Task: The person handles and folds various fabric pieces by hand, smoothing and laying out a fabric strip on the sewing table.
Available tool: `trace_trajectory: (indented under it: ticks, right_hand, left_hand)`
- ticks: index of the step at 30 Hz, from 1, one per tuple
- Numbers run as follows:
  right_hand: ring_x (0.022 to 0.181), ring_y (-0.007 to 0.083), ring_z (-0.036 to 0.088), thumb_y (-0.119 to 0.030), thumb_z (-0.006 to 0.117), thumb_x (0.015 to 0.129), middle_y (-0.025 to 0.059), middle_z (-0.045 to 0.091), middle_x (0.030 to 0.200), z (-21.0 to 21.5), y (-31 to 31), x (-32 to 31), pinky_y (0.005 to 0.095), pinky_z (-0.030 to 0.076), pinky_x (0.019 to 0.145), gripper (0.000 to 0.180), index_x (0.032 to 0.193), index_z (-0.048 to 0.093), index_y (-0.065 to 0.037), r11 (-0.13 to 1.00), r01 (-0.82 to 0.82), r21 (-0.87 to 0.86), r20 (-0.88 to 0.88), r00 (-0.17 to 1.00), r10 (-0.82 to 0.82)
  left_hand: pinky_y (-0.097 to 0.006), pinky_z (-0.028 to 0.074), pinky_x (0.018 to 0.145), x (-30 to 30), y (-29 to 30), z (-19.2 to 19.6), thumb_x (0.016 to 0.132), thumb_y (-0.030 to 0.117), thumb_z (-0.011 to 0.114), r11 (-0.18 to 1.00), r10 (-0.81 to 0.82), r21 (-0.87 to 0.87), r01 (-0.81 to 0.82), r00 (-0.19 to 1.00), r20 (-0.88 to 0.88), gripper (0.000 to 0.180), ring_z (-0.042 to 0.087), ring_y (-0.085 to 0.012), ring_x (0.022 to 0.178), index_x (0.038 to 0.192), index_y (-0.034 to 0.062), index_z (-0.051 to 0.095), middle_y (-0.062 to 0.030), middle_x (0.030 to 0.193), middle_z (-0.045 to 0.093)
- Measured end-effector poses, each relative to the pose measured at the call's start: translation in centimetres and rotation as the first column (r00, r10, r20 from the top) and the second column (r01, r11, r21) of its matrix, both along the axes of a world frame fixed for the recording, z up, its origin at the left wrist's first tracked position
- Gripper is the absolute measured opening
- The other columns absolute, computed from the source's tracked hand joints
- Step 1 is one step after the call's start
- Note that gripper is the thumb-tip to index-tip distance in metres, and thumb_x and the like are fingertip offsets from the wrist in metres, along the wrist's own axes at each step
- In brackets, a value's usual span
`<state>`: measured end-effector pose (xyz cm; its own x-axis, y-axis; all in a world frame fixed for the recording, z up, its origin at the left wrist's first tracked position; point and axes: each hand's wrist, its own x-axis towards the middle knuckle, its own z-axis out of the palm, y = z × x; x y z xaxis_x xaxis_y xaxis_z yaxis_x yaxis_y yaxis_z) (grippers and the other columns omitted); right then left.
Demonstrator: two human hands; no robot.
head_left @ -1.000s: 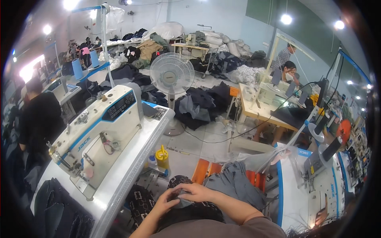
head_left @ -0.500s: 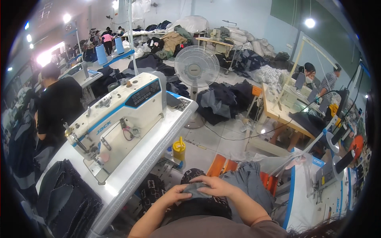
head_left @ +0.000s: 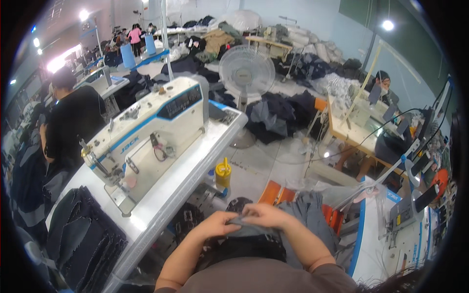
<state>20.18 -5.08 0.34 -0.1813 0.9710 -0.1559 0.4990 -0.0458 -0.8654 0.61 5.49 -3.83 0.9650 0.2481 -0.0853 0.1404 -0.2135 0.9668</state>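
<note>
A piece of grey fabric (head_left: 238,226) is pinched between my two hands, low in front of my body. My left hand (head_left: 218,225) grips its left side, thumb on top. The fingers of my right hand (head_left: 266,216) are bent over its upper right part. Dark patterned cloth covers my lap beneath, and how far the grey piece hangs down is hard to make out. On my left stands a white and blue sewing machine (head_left: 146,132), with small scissors (head_left: 160,151) against its body. Neither hand touches it.
Frayed dark denim pieces (head_left: 85,239) are stacked on the machine table's near end. Grey garments (head_left: 310,215) lie over an orange slatted bench (head_left: 273,193) to my right. A yellow bottle (head_left: 223,172), a standing fan (head_left: 245,73) and another machine table (head_left: 386,195) surround me. Co-workers sit nearby.
Both hands have risen slightly, and less of the grey fabric shows between them. The right fingers have curled in more. The whole view has shifted a little.
</note>
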Motion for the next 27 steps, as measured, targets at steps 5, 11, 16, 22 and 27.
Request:
trace_trajectory:
  ticks: [5, 11, 16, 22, 27]
  right_hand:
    - [0.071, 0.0057, 0.05, -0.013, 0.064, 0.085, -0.0002, 0.059, 0.078, -1.0, 1.0, 0.7, 0.0226, 0.043, 0.064, 0.012, 0.085, 0.058, -0.002, 0.996, 0.072, -0.045, -0.322, 0.943, -0.082]
    - [0.084, 0.0071, 0.056, -0.008, 0.065, 0.083, 0.0013, 0.062, 0.088, 0.2, 0.7, 0.8, 0.023, 0.044, 0.075, 0.017, 0.096, 0.06, 0.0, 0.971, -0.075, -0.229, -0.464, 0.885, -0.041]
    - [0.095, 0.0105, 0.056, -0.004, 0.067, 0.08, 0.0042, 0.062, 0.102, 0.5, 0.0, 0.7, 0.0261, 0.044, 0.085, 0.035, 0.113, 0.057, 0.004, 0.922, -0.228, -0.312, -0.461, 0.885, 0.063]
    - [0.1, 0.0145, 0.056, 0.002, 0.064, 0.078, 0.0079, 0.06, 0.109, -0.9, -0.2, -0.7, 0.028, 0.045, 0.087, 0.044, 0.12, 0.051, 0.003, 0.965, 0.077, -0.252, -0.682, 0.693, -0.234]
    - [0.101, 0.0149, 0.057, 0.002, 0.064, 0.078, 0.009, 0.06, 0.109, -0.1, 0.2, -1.3, 0.0287, 0.045, 0.088, 0.042, 0.118, 0.052, 0.003, 0.953, -0.061, -0.296, -0.669, 0.725, -0.161]
  left_hand:
    - [-0.026, 0.044, 0.074, 0.5, 0.4, -0.8, 0.077, 0.024, 0.07, 0.965, -0.213, -0.186, 0.183, 0.964, -0.158, 0.037, 0.055, -0.0092, 0.081, 0.101, -0.0027, 0.061, -0.0055, 0.088, 0.065]
    - [-0.025, 0.046, 0.084, -0.4, 1.5, -1.5, 0.08, 0.003, 0.06, 0.672, 0.196, -0.739, -0.046, 0.974, 0.117, 0.035, 0.059, -0.0127, 0.092, 0.114, -0.0036, 0.057, -0.0068, 0.1, 0.064]
    - [-0.023, 0.044, 0.079, 0.3, 2.8, -0.2, 0.08, 0.004, 0.058, 0.883, 0.149, -0.462, -0.079, 0.982, 0.116, 0.028, 0.058, -0.0105, 0.086, 0.107, -0.0031, 0.06, -0.0057, 0.098, 0.064]
    - [-0.025, 0.044, 0.077, 0.3, 3.8, 1.9, 0.08, 0.004, 0.059, 0.993, 0.099, -0.078, -0.09, 0.987, 0.125, 0.021, 0.056, -0.0105, 0.083, 0.101, 0.0, 0.063, -0.0047, 0.088, 0.065]
    - [-0.029, 0.045, 0.073, -0.1, 4.0, 2.8, 0.079, 0.009, 0.061, 0.986, 0.118, 0.099, -0.134, 0.982, 0.149, 0.023, 0.06, -0.0162, 0.079, 0.101, 0.0007, 0.062, -0.011, 0.084, 0.065]
